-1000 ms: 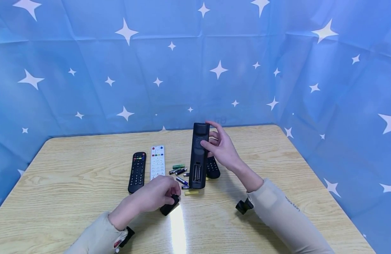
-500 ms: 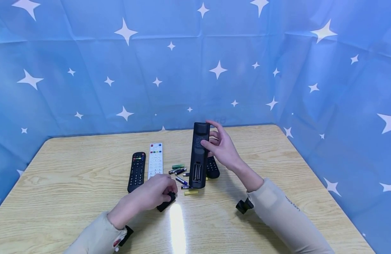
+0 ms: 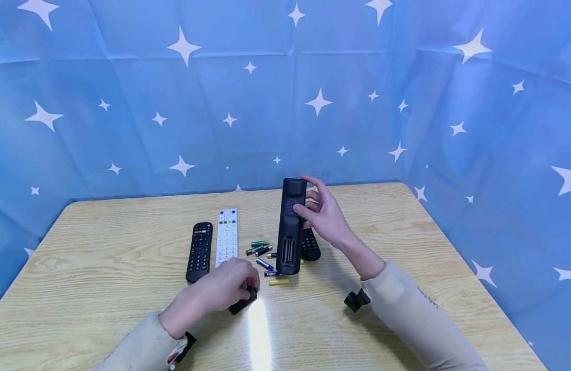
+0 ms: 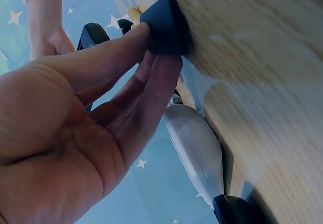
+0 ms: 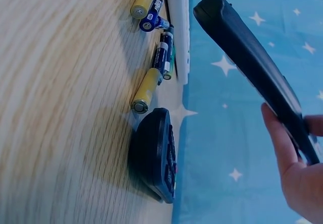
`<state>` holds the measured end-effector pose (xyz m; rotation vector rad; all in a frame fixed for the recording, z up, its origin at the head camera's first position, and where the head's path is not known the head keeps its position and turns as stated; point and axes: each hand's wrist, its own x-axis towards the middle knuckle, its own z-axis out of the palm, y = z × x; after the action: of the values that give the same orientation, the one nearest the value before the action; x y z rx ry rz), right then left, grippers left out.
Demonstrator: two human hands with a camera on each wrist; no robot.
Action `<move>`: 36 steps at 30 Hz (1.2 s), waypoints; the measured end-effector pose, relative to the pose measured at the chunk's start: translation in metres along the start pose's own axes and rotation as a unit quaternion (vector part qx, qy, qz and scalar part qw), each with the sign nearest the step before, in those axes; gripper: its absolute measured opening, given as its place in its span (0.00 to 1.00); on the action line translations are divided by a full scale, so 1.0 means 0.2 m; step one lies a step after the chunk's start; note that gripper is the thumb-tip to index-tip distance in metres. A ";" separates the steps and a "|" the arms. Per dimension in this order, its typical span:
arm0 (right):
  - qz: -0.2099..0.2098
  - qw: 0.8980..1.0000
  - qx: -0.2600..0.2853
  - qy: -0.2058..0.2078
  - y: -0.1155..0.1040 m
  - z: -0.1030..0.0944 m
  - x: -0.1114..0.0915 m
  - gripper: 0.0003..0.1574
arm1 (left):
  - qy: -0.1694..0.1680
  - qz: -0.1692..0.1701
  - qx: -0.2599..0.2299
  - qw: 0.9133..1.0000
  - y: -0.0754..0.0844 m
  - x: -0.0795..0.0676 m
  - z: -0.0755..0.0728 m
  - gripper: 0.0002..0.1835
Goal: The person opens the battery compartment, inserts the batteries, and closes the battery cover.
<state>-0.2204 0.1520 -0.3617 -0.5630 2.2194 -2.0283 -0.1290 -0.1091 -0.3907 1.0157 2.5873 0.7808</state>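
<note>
My right hand [image 3: 326, 219] grips a black remote control [image 3: 287, 224] by its upper part, thumb on the back. The remote is raised above the table, its back towards me, with the battery compartment uncovered near the lower end; whether batteries sit inside is hard to tell. Between thumb and fingers, my left hand [image 3: 222, 286] pinches a small black piece [image 3: 242, 305] that looks like a battery cover. In the left wrist view this black piece [image 4: 166, 27] is close to the tabletop. Just beyond the left hand lies a white remote [image 3: 227, 234], its near end hidden.
Several loose batteries [image 3: 265, 264] lie between the white remote and the raised one, a yellow battery [image 3: 279, 281] nearest me. Another black remote [image 3: 199, 252] lies at the left. Partly hidden behind the raised remote is one more black remote [image 3: 311, 246]. A blue starred curtain surrounds the wooden table [image 3: 128, 232].
My left hand has shifted slightly left with the black cover piece. The white remote has slid a little left and away from me. The right hand and its remote have stayed in place.
</note>
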 end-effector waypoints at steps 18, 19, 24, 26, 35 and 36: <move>-0.004 1.000 -0.016 0.010 0.00 -0.04 0.00 0.43 | 0.059 0.038 0.066 0.995 0.07 0.06 0.03 0.08; -0.005 1.000 -0.016 0.011 0.00 -0.04 0.01 0.43 | 0.059 0.039 0.068 0.995 0.07 0.07 0.04 0.08; -0.002 1.000 -0.021 0.018 0.00 -0.06 0.01 0.43 | 0.033 0.051 0.086 0.994 0.10 0.11 0.06 0.07; 0.000 0.999 -0.025 0.022 0.00 -0.06 0.01 0.43 | 0.018 0.057 0.096 0.994 0.11 0.12 0.07 0.06; 0.007 0.999 -0.022 0.031 0.00 -0.10 0.02 0.43 | -0.004 0.064 0.129 0.990 0.15 0.15 0.08 0.11; 0.008 0.999 -0.023 0.031 -0.01 -0.10 0.02 0.43 | -0.005 0.065 0.133 0.989 0.15 0.15 0.08 0.10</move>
<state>-0.2291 0.1700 -0.3576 -0.4929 2.3026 -2.0188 -0.1272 -0.0625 -0.3884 1.2692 2.6880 0.4632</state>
